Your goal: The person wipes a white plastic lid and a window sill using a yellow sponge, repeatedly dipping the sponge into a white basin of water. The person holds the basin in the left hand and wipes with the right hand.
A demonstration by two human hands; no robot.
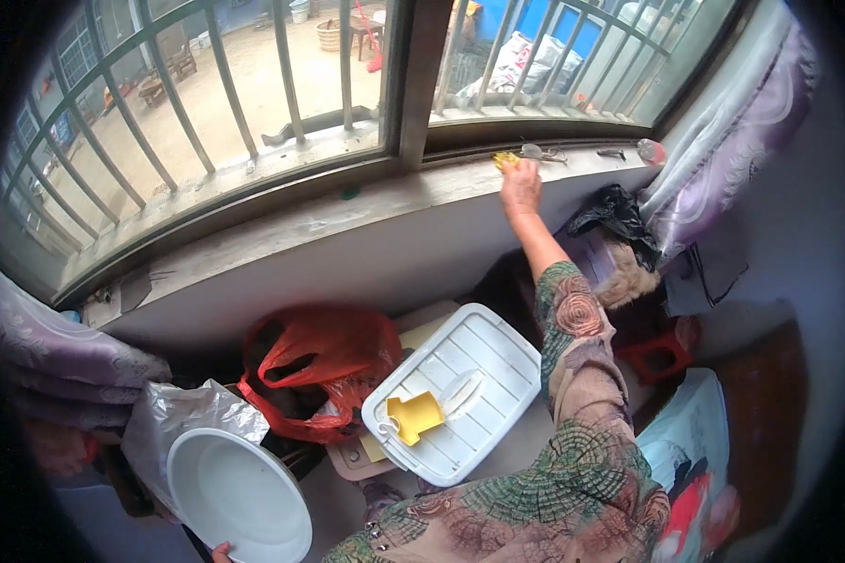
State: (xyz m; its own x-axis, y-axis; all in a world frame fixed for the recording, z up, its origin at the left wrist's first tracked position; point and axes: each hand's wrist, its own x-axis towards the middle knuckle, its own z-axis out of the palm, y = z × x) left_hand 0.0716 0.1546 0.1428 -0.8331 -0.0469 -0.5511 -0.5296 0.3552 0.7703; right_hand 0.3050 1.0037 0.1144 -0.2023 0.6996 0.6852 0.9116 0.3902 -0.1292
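On the window sill (pixel 324 219), the fingers of my right hand (pixel 522 188) close over a crumpled yellow wad (pixel 505 160), a cloth or sponge; I cannot tell which. Just right of it, by the window track, lies what looks like a pair of scissors (pixel 551 155). At the bottom edge my left hand (pixel 222 552) grips the rim of a white plastic basin (pixel 243 492), only its fingertips showing. The basin is tilted, and no contents show in the visible part.
A white lidded storage box (pixel 489 355) bears a yellow plastic piece (pixel 417 416). Beside it sits a red plastic bag (pixel 331 345). A black bag (pixel 616 214) is under the sill's right end, near a purple curtain (pixel 739 141). Small items, including a pink-and-clear container (pixel 651 150), stand on the sill.
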